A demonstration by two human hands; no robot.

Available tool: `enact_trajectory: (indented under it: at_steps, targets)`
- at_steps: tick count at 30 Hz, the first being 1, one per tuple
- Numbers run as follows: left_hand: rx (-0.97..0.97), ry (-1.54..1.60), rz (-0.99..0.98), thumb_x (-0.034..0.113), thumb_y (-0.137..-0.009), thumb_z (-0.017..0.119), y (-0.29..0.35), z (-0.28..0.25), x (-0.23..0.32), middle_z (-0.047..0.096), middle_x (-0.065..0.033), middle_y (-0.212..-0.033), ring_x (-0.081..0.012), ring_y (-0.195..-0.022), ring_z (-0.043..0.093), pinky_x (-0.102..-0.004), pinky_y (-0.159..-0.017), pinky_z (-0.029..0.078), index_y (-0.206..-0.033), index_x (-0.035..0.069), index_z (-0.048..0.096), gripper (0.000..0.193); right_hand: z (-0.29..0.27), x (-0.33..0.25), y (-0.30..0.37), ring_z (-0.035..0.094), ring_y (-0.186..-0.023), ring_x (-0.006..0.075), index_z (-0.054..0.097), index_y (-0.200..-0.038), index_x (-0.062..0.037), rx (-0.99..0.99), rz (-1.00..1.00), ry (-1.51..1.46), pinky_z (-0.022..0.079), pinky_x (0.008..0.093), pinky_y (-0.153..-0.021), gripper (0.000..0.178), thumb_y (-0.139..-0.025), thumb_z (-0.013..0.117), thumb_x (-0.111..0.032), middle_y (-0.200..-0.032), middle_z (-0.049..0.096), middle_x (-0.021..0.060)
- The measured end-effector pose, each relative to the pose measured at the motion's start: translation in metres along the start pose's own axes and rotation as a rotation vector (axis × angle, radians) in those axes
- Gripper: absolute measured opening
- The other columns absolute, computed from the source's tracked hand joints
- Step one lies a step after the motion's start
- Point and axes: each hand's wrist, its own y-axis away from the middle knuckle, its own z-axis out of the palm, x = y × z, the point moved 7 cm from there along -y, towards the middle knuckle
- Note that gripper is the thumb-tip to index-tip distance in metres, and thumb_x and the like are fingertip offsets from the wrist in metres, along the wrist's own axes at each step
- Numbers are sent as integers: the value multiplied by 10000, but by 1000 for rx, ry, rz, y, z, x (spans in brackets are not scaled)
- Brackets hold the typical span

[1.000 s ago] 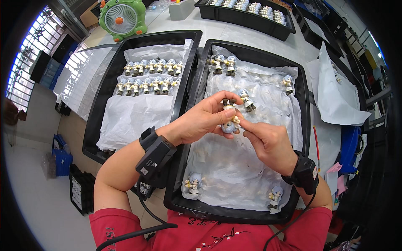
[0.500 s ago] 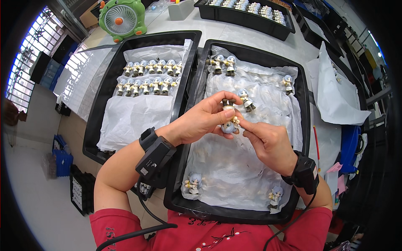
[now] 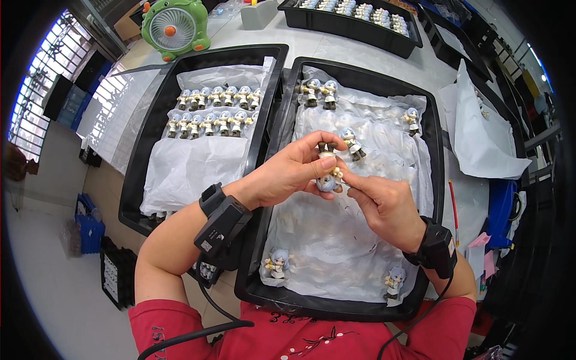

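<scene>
Barely changed since before, the left hand (image 3: 287, 173) still grasps an upside-down figurine (image 3: 327, 182), the right hand (image 3: 389, 207) still at its side, whose grip I cannot tell.

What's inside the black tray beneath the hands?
White paper and several small figurines. The left hand and right hand hide part; whatever lies under the paper is covered.

A green animal-shaped plastic fan (image 3: 180, 14) stands on the pale tabletop (image 3: 336, 50); a thin red stick (image 3: 454, 211) lies at right. A blue plastic basket (image 3: 90, 233) shows at left, below a bright barred window (image 3: 37, 90).
</scene>
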Motion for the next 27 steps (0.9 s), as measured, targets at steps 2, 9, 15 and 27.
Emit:
enact_trajectory:
  at_steps: [2,9,15,27]
  targets:
    - [-3,3,2,312,-942,556,0,0,0,572,-49,-1101,-142,-977,600,-315,-765,564,-1281,116,413,417,0,0,0,626,-618,290,603,-1162,-78,-3,0,-6,484,366,-535,341,-824,618,-30,-731,626,126]
    - [-2,-3,3,310,-942,556,0,0,1,571,-48,-1103,-143,-987,597,-318,-767,564,-1283,115,412,419,-1,-1,-1,628,-621,288,603,-1159,-78,-1,4,13,487,364,-540,339,-824,617,-28,-734,629,124]
    - [0,-3,1,308,-940,559,0,0,1,570,-50,-1105,-146,-982,600,-323,-772,565,-1283,115,413,419,0,0,0,629,-624,287,604,-1164,-79,-7,0,7,488,363,-543,343,-824,617,-29,-732,629,124]
    - [0,-1,-2,310,-941,557,0,0,1,570,-50,-1106,-149,-983,599,-329,-773,564,-1285,117,412,420,-1,-1,0,628,-624,290,612,-1146,-70,-6,9,-5,486,364,-545,324,-825,618,-30,-735,630,133]
